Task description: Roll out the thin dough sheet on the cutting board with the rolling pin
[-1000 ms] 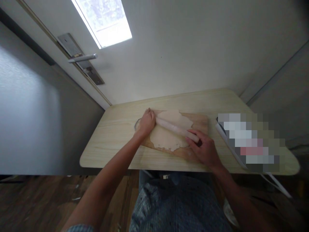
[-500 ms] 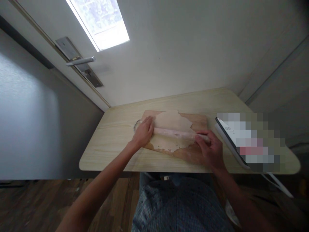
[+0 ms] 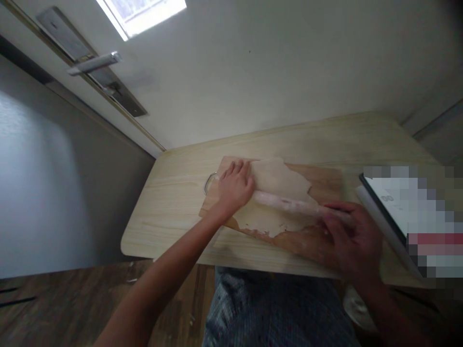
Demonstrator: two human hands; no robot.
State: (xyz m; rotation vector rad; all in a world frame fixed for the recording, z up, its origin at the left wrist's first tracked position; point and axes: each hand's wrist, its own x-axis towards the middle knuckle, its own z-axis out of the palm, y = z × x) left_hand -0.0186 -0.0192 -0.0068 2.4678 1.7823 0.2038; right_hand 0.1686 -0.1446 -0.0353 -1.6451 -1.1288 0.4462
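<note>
A wide, thin sheet of dough (image 3: 275,173) with a ragged edge lies on a wooden cutting board (image 3: 321,180). Across it slants a flour-dusted rolling pin (image 3: 289,203). My right hand (image 3: 356,236) is closed round the pin's right end, thumb along its near side. At the pin's left end, my left hand (image 3: 237,185) lies flat, fingers apart, over the dough's left side and the board. It hides that end of the pin, so I cannot tell whether the palm presses on it.
The board rests on a pale wooden table (image 3: 162,193); a metal ring handle (image 3: 209,183) sticks out at its left. A tablet-like device (image 3: 394,197), partly blurred out, stands close to my right hand. Behind the table is a door with a lever handle (image 3: 96,62).
The camera view has shifted, so board and table appear larger and further right. My left hand's fingers are spread wider. The right hand keeps its hold on the rolling pin.
</note>
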